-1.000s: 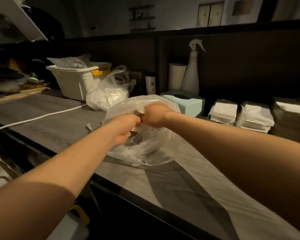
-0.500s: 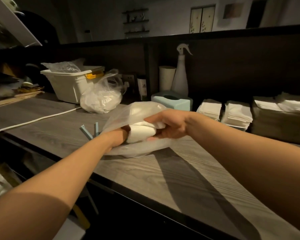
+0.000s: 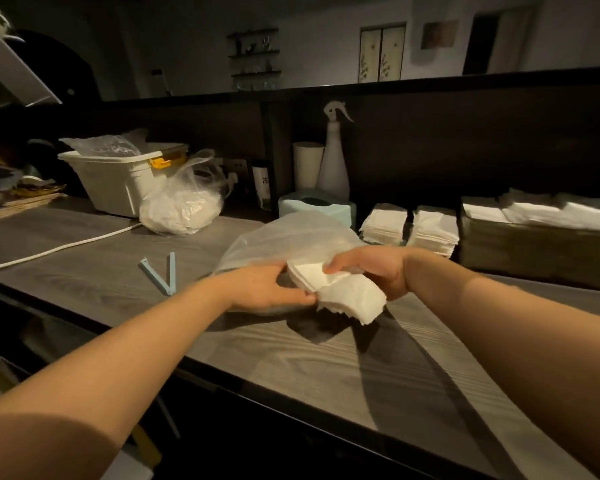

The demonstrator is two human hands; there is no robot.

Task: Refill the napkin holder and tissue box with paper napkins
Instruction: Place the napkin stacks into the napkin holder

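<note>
Gripping a thick, soft wad of white paper napkins, the right hand curls its fingers over the top of the bundle, whose ragged, layered edges fan downward just above the grey wood-grain counter. The left hand pinches the near edge of the same stack between thumb and fingers, at the mouth of a thin, translucent plastic bag that billows up behind both hands. Farther back stands a pale blue tissue box with an oval opening on top, near the dark back panel. To its right lie two neat square piles of folded napkins, and beyond them a long brownish holder filled with white sheets. A light blue V-shaped clip lies flat on the counter left of the hands. Further left sit a knotted, crinkled bag of white material, a white plastic bin, a white cord, and, behind the box, a smooth conical spray bottle.
</note>
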